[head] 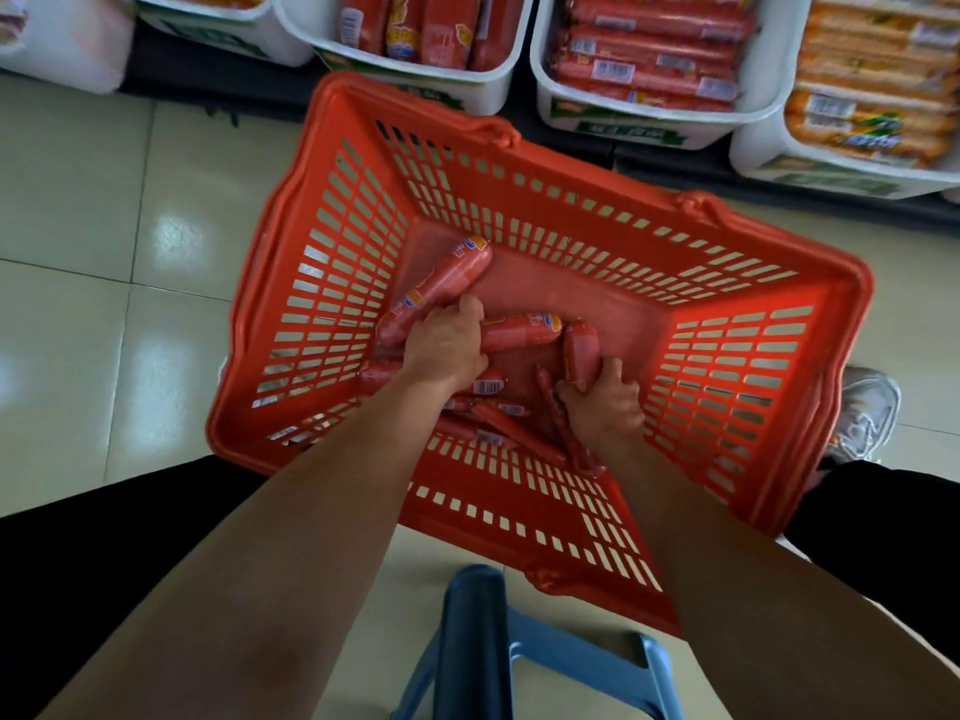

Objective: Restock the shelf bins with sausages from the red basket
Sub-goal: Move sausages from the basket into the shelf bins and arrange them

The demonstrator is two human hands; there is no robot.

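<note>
1. The red basket (587, 171) sits on the floor, just near of the white shelf bins (649, 124) at the far side, which already look well filled
2. The left hand (447, 345) curls round a thick sausage (441, 283) in the basket's left part; the right hand (605, 402) grips a shorter sausage (582, 350)
3. Several loose sausages (519, 330) lie on the basket floor, so restocking seems well along but unfinished

No wording can be read: only barcode stickers (613, 71) are made out on the sausages (660, 49) in the white bins (543, 90) and on a sausage (488, 386) in the red basket (467, 163), and the green labels (628, 131) on the bin fronts are blurred.
</note>
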